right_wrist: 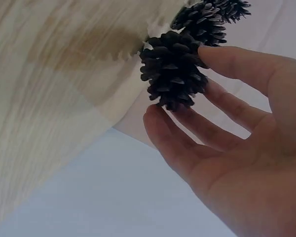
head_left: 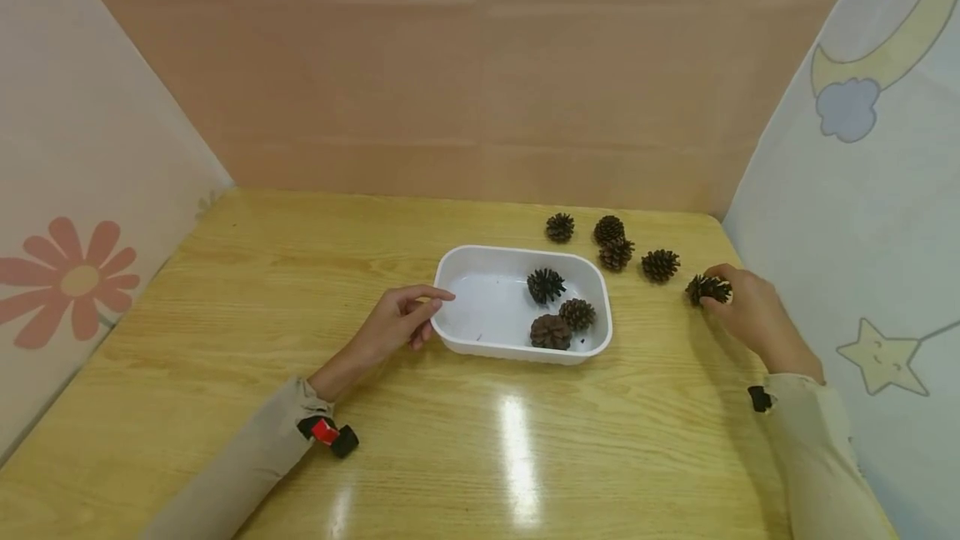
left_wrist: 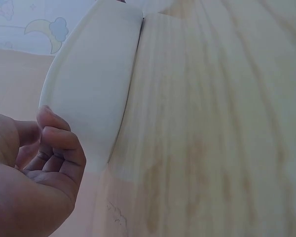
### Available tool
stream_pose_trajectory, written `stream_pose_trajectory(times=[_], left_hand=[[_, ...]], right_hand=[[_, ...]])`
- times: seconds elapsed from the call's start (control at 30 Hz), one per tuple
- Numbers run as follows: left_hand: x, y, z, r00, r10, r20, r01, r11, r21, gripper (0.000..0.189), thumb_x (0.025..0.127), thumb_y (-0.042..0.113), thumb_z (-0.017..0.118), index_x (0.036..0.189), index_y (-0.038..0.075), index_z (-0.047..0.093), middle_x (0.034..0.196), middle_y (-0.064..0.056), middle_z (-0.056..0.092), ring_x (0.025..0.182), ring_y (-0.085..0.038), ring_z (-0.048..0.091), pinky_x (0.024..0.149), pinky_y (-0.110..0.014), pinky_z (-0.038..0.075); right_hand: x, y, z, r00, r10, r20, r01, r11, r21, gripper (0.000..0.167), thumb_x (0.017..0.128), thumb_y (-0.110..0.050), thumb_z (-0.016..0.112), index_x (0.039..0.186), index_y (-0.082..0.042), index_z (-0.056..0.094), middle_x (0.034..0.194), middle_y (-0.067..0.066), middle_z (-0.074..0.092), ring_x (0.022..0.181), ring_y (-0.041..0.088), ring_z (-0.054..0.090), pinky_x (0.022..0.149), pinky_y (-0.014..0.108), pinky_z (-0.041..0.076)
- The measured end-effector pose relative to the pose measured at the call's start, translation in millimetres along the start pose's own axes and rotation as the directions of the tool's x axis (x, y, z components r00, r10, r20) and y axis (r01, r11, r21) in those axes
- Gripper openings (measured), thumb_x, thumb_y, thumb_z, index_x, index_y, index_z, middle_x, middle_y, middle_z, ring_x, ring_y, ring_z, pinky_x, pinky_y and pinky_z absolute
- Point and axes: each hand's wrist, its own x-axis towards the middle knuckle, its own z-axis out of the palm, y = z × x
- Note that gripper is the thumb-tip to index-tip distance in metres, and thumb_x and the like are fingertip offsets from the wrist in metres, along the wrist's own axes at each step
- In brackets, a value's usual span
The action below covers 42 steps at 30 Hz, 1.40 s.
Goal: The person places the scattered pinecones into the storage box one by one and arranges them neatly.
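A white plastic basin stands on the table with three pine cones lying in its right half: a dark one, a brown one and a smaller one. At the basin's left end, my left hand pinches the rim between thumb and forefinger; the left wrist view shows its other fingers curled against the outer wall. Far to the right, the fingers and thumb of my right hand grip another pine cone from the side, at the table's right edge.
Behind the basin, to the right, several pine cones lie on the table, among them a separate one, a touching pair and one nearer my right hand. A brown panel closes the back; printed cloths hang at both sides.
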Motion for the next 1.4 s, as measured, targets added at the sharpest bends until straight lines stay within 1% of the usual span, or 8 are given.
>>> stream_pose_trajectory(times=[0.27,0.6,0.87,1.2,1.4], left_hand=[[-1.0,-1.1,0.5,1.000,-0.014,-0.003,0.014,1.000,0.000,0.029,0.104,0.012,0.054,0.125,-0.004,0.064,0.061,-0.009,0.057,0.048,-0.011,0.050,0.045,-0.020,0.045],[-1.0,-1.1,-0.7,1.000,-0.006,-0.002,0.006,1.000,-0.011,0.029,0.104,0.014,0.054,0.125,-0.004,0.064,0.062,-0.009,0.057,0.048,-0.011,0.050,0.046,-0.020,0.045],[-1.1,-2.9,-2.1,1.000,-0.009,0.000,0.009,1.000,-0.015,0.030,0.104,0.015,0.054,0.125,-0.004,0.064,0.064,-0.010,0.057,0.049,-0.011,0.051,0.046,-0.021,0.046],[-1.2,-3.1,-2.6,1.000,-0.007,0.007,0.007,1.000,-0.031,0.031,0.104,0.015,0.054,0.126,-0.005,0.064,0.063,-0.010,0.058,0.049,-0.011,0.051,0.046,-0.021,0.046],[-1.0,-3.3,-2.8,1.000,-0.007,0.009,0.008,0.999,-0.038,0.031,0.104,0.015,0.054,0.126,-0.005,0.063,0.063,-0.009,0.058,0.048,-0.011,0.051,0.045,-0.021,0.046]], right_hand=[[-1.1,1.5,5.8,1.000,0.022,0.019,-0.023,0.999,0.041,0.050,0.095,-0.015,0.067,0.134,0.010,0.048,0.130,0.040,0.049,0.115,0.062,0.043,0.090,0.072,0.039],[-0.4,-0.6,6.2,1.000,0.000,-0.015,0.000,1.000,0.025,0.048,0.095,-0.013,0.068,0.132,0.010,0.050,0.128,0.039,0.052,0.113,0.060,0.047,0.086,0.069,0.042],[-0.9,1.6,5.9,1.000,-0.017,-0.015,0.017,1.000,0.020,0.048,0.094,-0.015,0.071,0.130,0.010,0.051,0.126,0.039,0.052,0.111,0.060,0.049,0.085,0.069,0.043],[-1.9,-1.7,6.3,1.000,-0.012,-0.013,0.012,1.000,0.025,0.045,0.094,-0.012,0.068,0.131,0.009,0.052,0.127,0.037,0.054,0.110,0.058,0.051,0.085,0.068,0.044],[-1.4,-0.4,5.8,1.000,-0.021,-0.021,0.021,1.000,0.017,0.047,0.094,-0.014,0.070,0.130,0.010,0.053,0.126,0.038,0.054,0.110,0.058,0.051,0.084,0.068,0.044]])
